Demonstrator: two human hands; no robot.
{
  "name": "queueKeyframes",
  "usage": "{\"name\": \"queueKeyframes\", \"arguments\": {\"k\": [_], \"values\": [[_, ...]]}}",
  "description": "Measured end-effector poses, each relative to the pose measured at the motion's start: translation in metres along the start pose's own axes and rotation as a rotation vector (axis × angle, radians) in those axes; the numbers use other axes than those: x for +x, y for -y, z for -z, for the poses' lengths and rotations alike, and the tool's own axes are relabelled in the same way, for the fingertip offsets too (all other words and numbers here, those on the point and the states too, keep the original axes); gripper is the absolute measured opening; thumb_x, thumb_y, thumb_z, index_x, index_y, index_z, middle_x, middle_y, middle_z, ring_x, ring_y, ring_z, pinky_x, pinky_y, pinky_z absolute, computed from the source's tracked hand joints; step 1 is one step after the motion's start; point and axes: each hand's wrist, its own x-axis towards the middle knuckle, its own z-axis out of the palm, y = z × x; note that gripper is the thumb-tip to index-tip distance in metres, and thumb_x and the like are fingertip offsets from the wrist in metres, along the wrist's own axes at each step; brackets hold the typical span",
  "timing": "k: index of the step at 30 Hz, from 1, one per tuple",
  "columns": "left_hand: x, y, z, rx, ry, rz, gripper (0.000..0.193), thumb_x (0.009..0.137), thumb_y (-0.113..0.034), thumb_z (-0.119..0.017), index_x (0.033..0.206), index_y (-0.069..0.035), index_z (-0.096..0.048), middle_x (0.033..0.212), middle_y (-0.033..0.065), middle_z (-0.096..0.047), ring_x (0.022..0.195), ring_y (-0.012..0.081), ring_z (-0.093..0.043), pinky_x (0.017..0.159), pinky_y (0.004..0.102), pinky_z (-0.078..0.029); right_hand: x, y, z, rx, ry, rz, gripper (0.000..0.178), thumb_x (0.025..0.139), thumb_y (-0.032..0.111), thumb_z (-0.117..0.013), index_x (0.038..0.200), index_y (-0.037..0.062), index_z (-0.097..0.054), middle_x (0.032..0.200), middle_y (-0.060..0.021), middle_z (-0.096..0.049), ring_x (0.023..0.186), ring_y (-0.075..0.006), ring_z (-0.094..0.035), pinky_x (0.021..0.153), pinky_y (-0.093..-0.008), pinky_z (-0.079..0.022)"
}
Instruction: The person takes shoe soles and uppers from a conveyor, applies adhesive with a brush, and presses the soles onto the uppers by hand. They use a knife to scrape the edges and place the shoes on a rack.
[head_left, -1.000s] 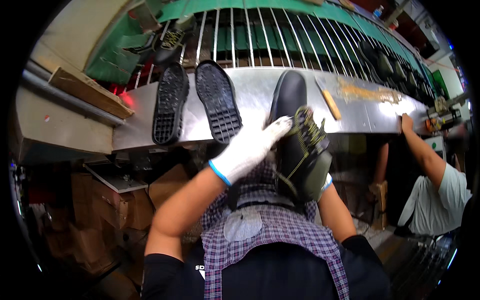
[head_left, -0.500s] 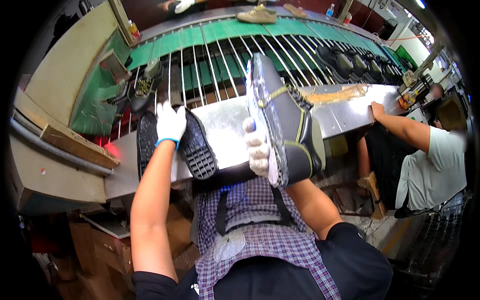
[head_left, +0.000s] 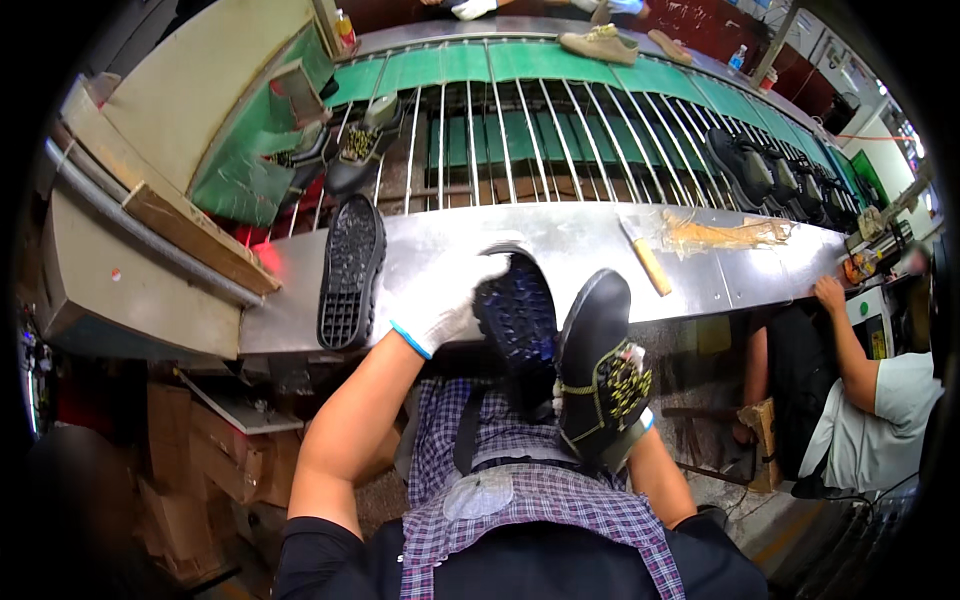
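My left hand (head_left: 445, 295), in a white glove with a blue cuff, grips a black shoe sole (head_left: 516, 325) by its upper left edge. Its treadless inner face looks partly glossy. Close beside the sole, a black shoe upper (head_left: 597, 350) with yellow stitching and laces is tilted toe-up in my right hand (head_left: 648, 417). Most of that hand is hidden behind the shoe; only a bit of glove shows at its edges. A second black sole (head_left: 352, 272) lies on the metal bench, left of my left hand.
A wooden-handled tool (head_left: 648, 260) lies on the metal bench (head_left: 440, 225). Beyond it runs a roller conveyor with green sheets (head_left: 440, 66). Black shoes stand at left (head_left: 362, 150) and right (head_left: 740, 170). A tan shoe (head_left: 600, 44) sits farther off. A co-worker (head_left: 865, 400) sits at right.
My left hand lifted one sole off the bench and brought it right, beside the shoe. The shoe came lower and turned, its laces now showing. The view shifted, revealing the wooden-handled tool.
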Motion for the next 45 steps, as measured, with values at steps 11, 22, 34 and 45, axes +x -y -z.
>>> {"name": "queueKeyframes", "arguments": {"k": [11,22,34,45], "values": [[-0.059,0.088,-0.043,0.183,-0.029,-0.273,0.082,0.095,-0.024,-0.082,0.163,0.0,-0.043,0.158,0.0207,-0.056,0.149,0.0304,-0.051,0.129,0.0448,-0.036,-0.038,-0.055,0.073,-0.031,-0.189,0.165,0.092,0.104,0.071,-0.058,0.157,-0.0029,-0.05,0.149,-0.0248,-0.064,0.129,-0.0381,-0.07,0.107,-0.0519,-0.063],[-0.065,0.054,-0.055,0.599,0.254,-0.049,0.122,0.063,-0.032,-0.108,0.162,0.002,-0.046,0.163,0.0188,-0.054,0.151,0.0295,-0.051,0.129,0.0452,-0.036,-0.035,-0.09,0.097,0.064,-0.024,0.21,0.064,0.113,0.045,-0.058,0.153,-0.0044,-0.056,0.15,-0.0209,-0.065,0.132,-0.0326,-0.068,0.114,-0.0472,-0.058],[-0.026,0.05,-0.04,0.862,0.412,-0.261,0.118,0.062,-0.05,-0.105,0.158,-0.002,-0.055,0.161,0.0208,-0.056,0.151,0.0353,-0.052,0.127,0.0487,-0.039,-0.028,-0.079,0.086,0.242,0.021,0.164,0.071,0.113,0.051,-0.055,0.154,-0.0068,-0.053,0.147,-0.0259,-0.065,0.129,-0.0373,-0.07,0.109,-0.0508,-0.061],[-0.037,0.041,-0.058,0.895,0.4,-0.143,0.106,0.07,-0.045,-0.101,0.158,-0.006,-0.056,0.16,0.0212,-0.055,0.152,0.0364,-0.049,0.128,0.0502,-0.038,-0.026,-0.092,0.098,0.212,-0.031,0.205,0.078,0.114,0.055,-0.049,0.157,-0.0106,-0.046,0.152,-0.0326,-0.058,0.133,-0.0438,-0.066,0.11,-0.0573,-0.06]]}}
